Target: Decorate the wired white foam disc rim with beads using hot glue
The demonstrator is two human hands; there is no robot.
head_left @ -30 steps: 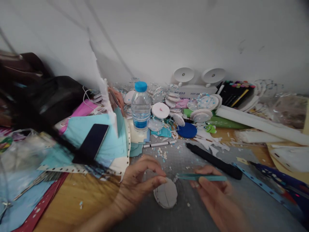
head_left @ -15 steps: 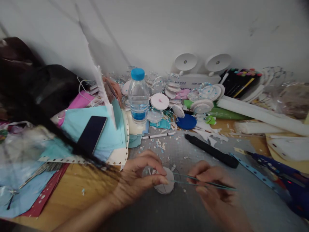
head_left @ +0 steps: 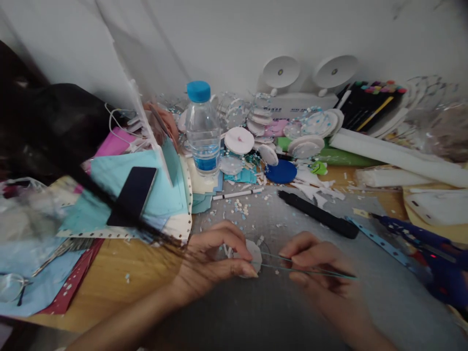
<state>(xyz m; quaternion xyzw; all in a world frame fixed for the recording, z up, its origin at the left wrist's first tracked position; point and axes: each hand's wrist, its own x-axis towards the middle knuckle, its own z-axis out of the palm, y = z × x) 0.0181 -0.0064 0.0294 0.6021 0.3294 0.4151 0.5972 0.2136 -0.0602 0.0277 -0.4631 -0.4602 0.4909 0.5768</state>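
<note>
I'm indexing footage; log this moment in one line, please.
left hand: at white disc, grip unclear; right hand: holding teal tweezers; nearby: black pen-like tool

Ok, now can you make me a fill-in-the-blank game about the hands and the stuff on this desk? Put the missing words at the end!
1. The slim teal tweezers are in the person's ____ hand.
2. The clear plastic bottle has a ____ cap.
3. The flat, dark, rectangular phone lies to the ____ of the bottle.
4. The long black stick-shaped tool lies on a ____ mat.

Missing words: right; blue; left; grey.
</note>
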